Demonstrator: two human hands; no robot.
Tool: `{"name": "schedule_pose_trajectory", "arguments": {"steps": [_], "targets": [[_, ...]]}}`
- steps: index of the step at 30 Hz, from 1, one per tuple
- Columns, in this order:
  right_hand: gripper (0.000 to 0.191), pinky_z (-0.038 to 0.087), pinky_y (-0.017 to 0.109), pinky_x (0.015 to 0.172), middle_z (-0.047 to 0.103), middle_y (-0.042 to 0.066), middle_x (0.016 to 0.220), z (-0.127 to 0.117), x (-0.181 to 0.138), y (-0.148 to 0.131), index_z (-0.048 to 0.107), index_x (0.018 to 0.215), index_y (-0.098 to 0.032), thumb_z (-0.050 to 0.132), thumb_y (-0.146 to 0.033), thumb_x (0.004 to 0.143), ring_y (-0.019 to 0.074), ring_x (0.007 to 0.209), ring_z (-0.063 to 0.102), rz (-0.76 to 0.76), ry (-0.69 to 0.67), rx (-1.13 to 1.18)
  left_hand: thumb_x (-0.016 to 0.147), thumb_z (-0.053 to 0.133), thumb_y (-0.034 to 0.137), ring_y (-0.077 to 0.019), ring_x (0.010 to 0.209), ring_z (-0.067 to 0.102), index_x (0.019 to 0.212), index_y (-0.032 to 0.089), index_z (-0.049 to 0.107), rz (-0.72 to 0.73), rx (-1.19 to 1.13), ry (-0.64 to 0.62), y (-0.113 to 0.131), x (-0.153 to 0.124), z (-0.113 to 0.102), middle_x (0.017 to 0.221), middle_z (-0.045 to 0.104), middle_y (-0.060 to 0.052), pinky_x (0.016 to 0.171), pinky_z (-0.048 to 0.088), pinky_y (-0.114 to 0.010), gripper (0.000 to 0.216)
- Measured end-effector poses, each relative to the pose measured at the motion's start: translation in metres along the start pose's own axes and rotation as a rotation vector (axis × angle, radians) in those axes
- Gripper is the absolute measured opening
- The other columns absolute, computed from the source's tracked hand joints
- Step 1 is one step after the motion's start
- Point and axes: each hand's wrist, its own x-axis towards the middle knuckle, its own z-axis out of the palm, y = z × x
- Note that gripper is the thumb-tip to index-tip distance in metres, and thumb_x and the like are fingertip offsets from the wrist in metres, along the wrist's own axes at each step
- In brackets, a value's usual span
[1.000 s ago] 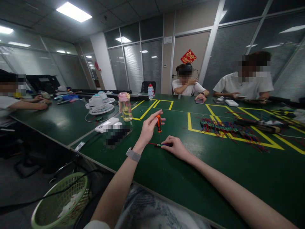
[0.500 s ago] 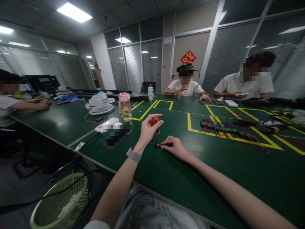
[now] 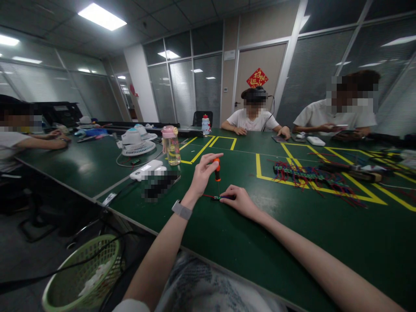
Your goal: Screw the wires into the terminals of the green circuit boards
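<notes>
My left hand [image 3: 204, 170], with a grey band on its wrist, holds a small screwdriver [image 3: 217, 170] by its orange and black handle. The screwdriver stands nearly upright, and its thin shaft points down at a small green terminal block [image 3: 216, 198] on the table. Pinched at the right end of the block is my right hand [image 3: 236, 198], its fingers closed on the block or the dark wires there. A red wire [image 3: 208, 196] runs out of the block's left side. Whether the tip sits in a screw is too small to tell.
A pink-lidded bottle [image 3: 171, 146], a white fan [image 3: 138, 143] and a white power strip [image 3: 146, 170] stand to the left. Wired green blocks [image 3: 305, 173] lie in a row inside yellow tape at right. Several people sit around the green table [image 3: 292, 225]. A green basket [image 3: 81, 273] is below.
The screwdriver has turned more upright, and my left fingers have shifted around its handle. My right hand and the terminal block stay put. The person opposite has lowered a hand to the table.
</notes>
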Motion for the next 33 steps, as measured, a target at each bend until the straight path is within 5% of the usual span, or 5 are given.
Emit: {"name": "schedule_pose_trajectory", "arguments": {"steps": [8, 13, 19, 26, 33], "targets": [[0.014, 0.046, 0.028, 0.069, 0.062, 0.005, 0.080, 0.0000, 0.0000, 0.0006, 0.075, 0.086, -0.017, 0.069, -0.023, 0.076, 0.0166, 0.075, 0.058, -0.007, 0.007, -0.007, 0.073, 0.069, 0.029, -0.0157, 0.090, 0.060, 0.108, 0.020, 0.066, -0.038, -0.021, 0.028, 0.0018, -0.0003, 0.0014, 0.103, 0.064, -0.006, 0.080, 0.049, -0.028, 0.036], [0.014, 0.046, 0.028, 0.069, 0.062, 0.005, 0.080, 0.0010, -0.0004, 0.0026, 0.075, 0.087, -0.017, 0.069, -0.023, 0.076, 0.0164, 0.074, 0.058, -0.014, 0.006, 0.003, 0.083, 0.057, 0.031, -0.0191, 0.110, 0.054, 0.114, 0.025, 0.063, -0.020, -0.054, -0.047, 0.0010, -0.0005, 0.0004, 0.125, 0.055, -0.006, 0.086, 0.048, -0.029, 0.032], [0.013, 0.046, 0.028, 0.069, 0.062, 0.005, 0.079, 0.0010, -0.0003, 0.0015, 0.075, 0.086, -0.017, 0.069, -0.023, 0.076, 0.0164, 0.074, 0.058, -0.014, 0.010, 0.005, 0.078, 0.064, 0.029, -0.0156, 0.088, 0.061, 0.116, 0.021, 0.061, -0.062, -0.061, 0.007, -0.0004, -0.0003, 0.0017, 0.104, 0.064, -0.006, 0.076, 0.051, -0.028, 0.039], [0.013, 0.046, 0.028, 0.069, 0.062, 0.005, 0.080, 0.0011, -0.0003, 0.0016, 0.075, 0.087, -0.017, 0.069, -0.022, 0.076, 0.0160, 0.074, 0.058, -0.015, 0.010, 0.003, 0.085, 0.054, 0.031, -0.0205, 0.103, 0.060, 0.122, 0.023, 0.057, -0.100, -0.204, -0.072, 0.0004, -0.0007, 0.0029, 0.121, 0.059, -0.008, 0.086, 0.050, -0.035, 0.038], [0.014, 0.045, 0.027, 0.069, 0.061, 0.005, 0.080, 0.0015, -0.0002, 0.0025, 0.075, 0.087, -0.018, 0.068, -0.024, 0.077, 0.0158, 0.074, 0.058, -0.018, 0.000, -0.007, 0.074, 0.069, 0.032, -0.0175, 0.100, 0.058, 0.104, 0.023, 0.067, 0.066, 0.197, 0.105, 0.0005, -0.0010, 0.0005, 0.111, 0.056, -0.006, 0.081, 0.050, -0.027, 0.032]]}}
